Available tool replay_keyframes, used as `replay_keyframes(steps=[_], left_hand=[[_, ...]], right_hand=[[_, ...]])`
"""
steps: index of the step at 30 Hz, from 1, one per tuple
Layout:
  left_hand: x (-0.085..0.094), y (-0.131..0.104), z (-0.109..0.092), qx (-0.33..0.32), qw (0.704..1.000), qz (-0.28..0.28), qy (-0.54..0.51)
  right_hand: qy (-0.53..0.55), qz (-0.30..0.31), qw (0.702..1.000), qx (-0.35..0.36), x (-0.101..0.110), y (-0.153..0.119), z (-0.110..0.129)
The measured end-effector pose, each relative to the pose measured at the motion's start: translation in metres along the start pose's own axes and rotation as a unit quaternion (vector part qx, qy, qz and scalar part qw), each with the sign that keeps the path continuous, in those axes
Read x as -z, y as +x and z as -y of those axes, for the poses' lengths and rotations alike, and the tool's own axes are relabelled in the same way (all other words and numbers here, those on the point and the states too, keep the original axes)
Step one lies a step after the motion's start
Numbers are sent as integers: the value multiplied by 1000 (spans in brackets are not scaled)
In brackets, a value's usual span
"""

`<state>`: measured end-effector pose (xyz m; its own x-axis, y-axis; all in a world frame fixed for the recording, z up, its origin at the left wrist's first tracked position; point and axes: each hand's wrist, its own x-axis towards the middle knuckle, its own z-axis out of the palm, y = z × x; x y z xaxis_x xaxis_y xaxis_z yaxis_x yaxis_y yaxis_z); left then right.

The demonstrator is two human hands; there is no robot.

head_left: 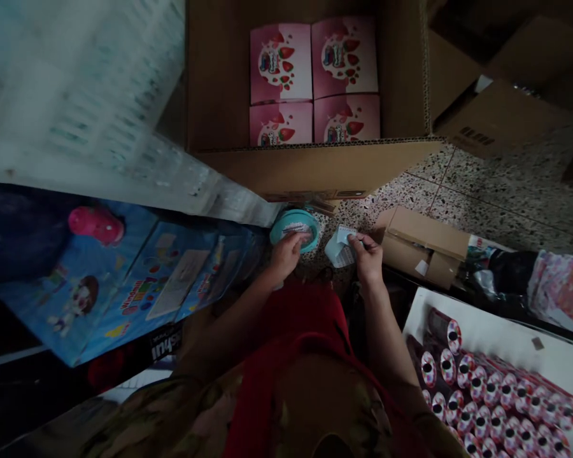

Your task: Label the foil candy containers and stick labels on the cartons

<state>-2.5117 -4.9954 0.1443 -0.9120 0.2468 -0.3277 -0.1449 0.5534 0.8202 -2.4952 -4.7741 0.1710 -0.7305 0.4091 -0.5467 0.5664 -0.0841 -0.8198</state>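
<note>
My left hand point(287, 256) reaches over the near rim of a round turquoise bowl point(275, 230). Its fingers are drawn together above pale, thin pieces in the bowl; what they hold, if anything, is too small to make out. In my right hand point(368, 254), thumb and fingers pinch a strip of label paper point(338, 250). The strip is pale blue and white with small printed marks, and it hangs curled to the left of the fingers.
Ahead stands an open carton point(315, 166) with pink strawberry-printed boxes point(281, 63). Blue printed boxes point(157, 273) and a pink bottle point(95, 226) are at left. A small cardboard box point(420, 238) and a white tray point(477, 312) of several pink-and-white packs are at right.
</note>
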Motion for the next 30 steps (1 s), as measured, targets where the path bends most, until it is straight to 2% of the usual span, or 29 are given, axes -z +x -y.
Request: replay_keyframes(steps=[5, 8, 10, 13, 16, 19, 22, 26, 30], left_hand=[[-10, 1, -34, -95, 993, -63, 29], [-10, -3, -44, -152, 984, -64, 61], [-6, -8, -42, -182, 976, -55, 107], [3, -14, -28, -197, 961, -49, 185], [6, -15, -4, -191, 950, -66, 238], [-1, -8, 23, -176, 945, -103, 256], [-15, 5, 48, -165, 946, -140, 242], [-35, 27, 77, -164, 946, -193, 203], [-46, 50, 101, -204, 932, -273, 125]], right_hand=[[-45, 27, 998, 29, 5, -11, -2], [-121, 40, 984, 124, -3, -24, 0], [-184, 67, 961, 196, -13, -33, 2], [-292, 115, 912, 265, -30, -42, 2], [-384, 145, 858, 309, -47, -38, -8], [-434, 152, 816, 350, -60, -20, -27], [-452, 152, 786, 392, -69, 4, -48], [-427, 165, 772, 442, -79, 35, -71], [-351, 194, 790, 465, -91, 63, -87]])
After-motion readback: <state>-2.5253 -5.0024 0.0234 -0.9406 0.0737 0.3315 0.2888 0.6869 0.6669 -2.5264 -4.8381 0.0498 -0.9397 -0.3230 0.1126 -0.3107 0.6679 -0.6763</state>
